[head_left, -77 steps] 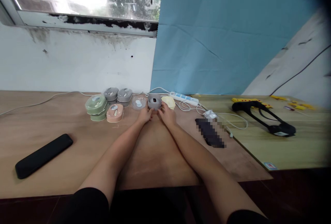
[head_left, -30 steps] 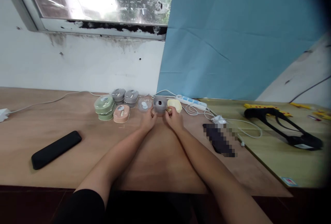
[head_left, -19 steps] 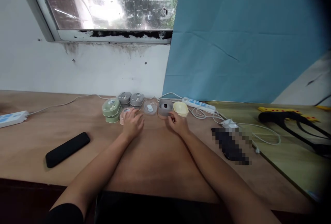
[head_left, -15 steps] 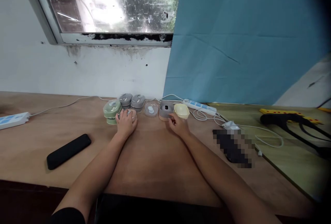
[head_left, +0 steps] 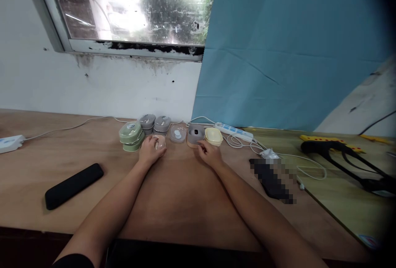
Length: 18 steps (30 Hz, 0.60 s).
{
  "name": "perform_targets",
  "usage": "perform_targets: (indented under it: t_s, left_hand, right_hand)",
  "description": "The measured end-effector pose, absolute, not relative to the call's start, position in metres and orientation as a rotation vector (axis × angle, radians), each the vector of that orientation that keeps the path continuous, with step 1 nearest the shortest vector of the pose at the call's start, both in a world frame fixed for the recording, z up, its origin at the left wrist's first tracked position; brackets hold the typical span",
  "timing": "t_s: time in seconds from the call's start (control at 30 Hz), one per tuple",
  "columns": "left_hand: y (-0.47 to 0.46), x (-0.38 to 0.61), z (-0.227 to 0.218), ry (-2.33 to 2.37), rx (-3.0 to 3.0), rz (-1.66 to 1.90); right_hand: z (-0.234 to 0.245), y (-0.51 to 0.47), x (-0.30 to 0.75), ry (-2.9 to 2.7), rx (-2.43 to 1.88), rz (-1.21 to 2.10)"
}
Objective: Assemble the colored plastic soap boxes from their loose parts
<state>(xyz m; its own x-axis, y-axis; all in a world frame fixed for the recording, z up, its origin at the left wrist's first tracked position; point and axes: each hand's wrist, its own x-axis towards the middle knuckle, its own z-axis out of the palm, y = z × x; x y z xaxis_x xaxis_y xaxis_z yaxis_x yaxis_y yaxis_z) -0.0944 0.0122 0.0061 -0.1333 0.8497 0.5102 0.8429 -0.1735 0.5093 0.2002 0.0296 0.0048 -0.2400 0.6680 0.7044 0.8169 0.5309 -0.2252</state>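
My left hand (head_left: 149, 152) is curled around the left and front of a pink lidded food container (head_left: 160, 142), its top partly showing. My right hand (head_left: 211, 154) pinches at the lower right edge of a grey container (head_left: 196, 132) with a tan-pink base; the fingertips partly hide that corner. A clear lid (head_left: 178, 133) lies between the two containers. Just beyond my right hand stands a pale yellow open container (head_left: 213, 135). Left of my left hand is a stacked green container (head_left: 131, 136), with two grey lidded containers (head_left: 146, 122) behind.
A black elongated case (head_left: 74, 185) lies at the left of the table. White power strips (head_left: 235, 131) with cables run along the back right and far left. A blurred dark object (head_left: 272, 180) and a black frame-like item (head_left: 343, 156) are on the right. The wall stands close behind.
My left hand has slid from the top of the pink container to its left side, showing more of its lid. My right hand stays at the grey container. The view has shifted slightly.
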Motion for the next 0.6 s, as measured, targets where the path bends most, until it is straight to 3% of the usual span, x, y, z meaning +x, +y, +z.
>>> perform_targets:
  t_s: [0.27, 0.43, 0.6]
  left_hand:
    - [0.006, -0.083, 0.015, 1.625, 1.745, 1.859]
    - [-0.011, -0.046, 0.013, 1.379, 1.695, 1.931]
    - [-0.022, -0.015, 0.008, 1.191, 1.69, 1.93]
  right_hand:
    - [0.008, 0.014, 0.178, -2.126, -1.073, -0.044]
    - [0.007, -0.002, 0.145, -2.199, -0.869, 0.388]
    - [-0.003, -0.012, 0.121, -2.004, -0.784, 0.608]
